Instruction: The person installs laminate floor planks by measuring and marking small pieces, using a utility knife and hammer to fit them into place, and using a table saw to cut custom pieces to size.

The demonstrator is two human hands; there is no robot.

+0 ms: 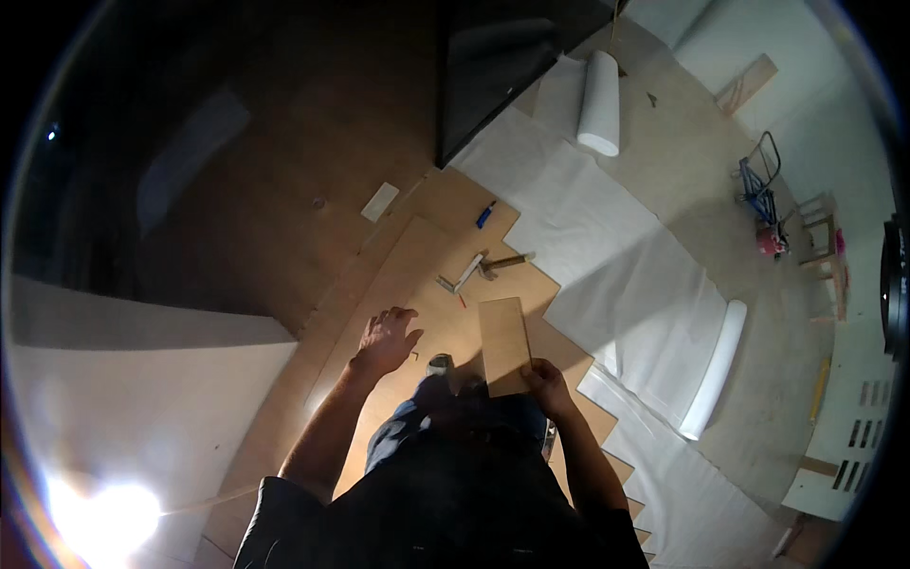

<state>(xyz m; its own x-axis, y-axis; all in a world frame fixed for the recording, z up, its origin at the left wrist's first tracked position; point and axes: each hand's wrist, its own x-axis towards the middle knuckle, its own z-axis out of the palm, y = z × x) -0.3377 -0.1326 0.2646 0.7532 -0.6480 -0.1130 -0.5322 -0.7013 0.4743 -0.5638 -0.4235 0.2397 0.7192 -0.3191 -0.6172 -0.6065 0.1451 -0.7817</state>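
Observation:
My right hand (547,384) grips a short piece of wood-coloured floorboard (504,337) by its lower right edge, in front of my right leg. Nothing is in my left hand (387,337), which hovers over the laid floorboards (398,261) with its fingers apart. A small bent hex key (414,356) lies beside that hand. Farther ahead rest a hammer (498,265), a metal pull bar (464,274) and a red pencil-like stick (463,302). Beyond them is a blue utility knife (485,215).
White underlay (607,223) spreads to the right of the stepped board edge, with two rolls (599,104) of it. A pale wall (142,379) and a bright lamp (104,517) stand at left. A dark door panel (502,76) is ahead; a blue-framed tool (758,190) sits far right.

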